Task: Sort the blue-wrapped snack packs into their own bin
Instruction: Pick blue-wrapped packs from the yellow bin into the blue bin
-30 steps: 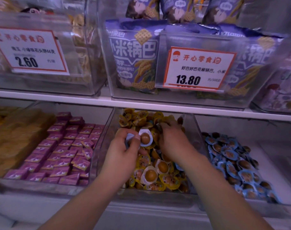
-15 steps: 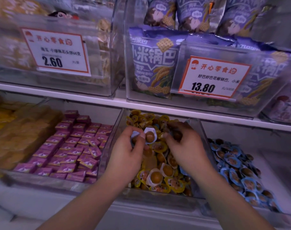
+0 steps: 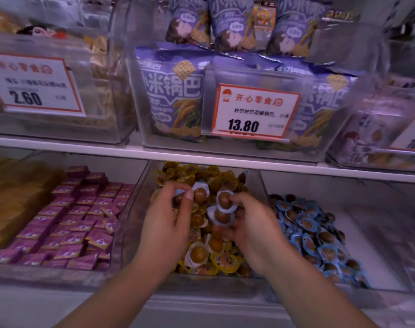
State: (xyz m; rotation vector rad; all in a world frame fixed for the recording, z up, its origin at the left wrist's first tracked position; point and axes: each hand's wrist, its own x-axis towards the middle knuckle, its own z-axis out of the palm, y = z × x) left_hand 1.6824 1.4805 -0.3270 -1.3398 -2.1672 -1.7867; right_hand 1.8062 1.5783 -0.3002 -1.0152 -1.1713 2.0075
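Over the yellow-pack bin (image 3: 135, 233), right hand (image 3: 254, 233) now pinches 2 blue packs (image 3: 222, 209); left hand (image 3: 165, 223) still grips its own.

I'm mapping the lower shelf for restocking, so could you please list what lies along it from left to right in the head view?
Tan snack packs → purple-wrapped packs → middle bin of yellow-wrapped packs, with the left hand then right hand over it → blue-wrapped snack packs.

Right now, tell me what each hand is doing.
Left hand: holding blue-wrapped packs.
Right hand: pinching a blue-wrapped pack, over the yellow bin.
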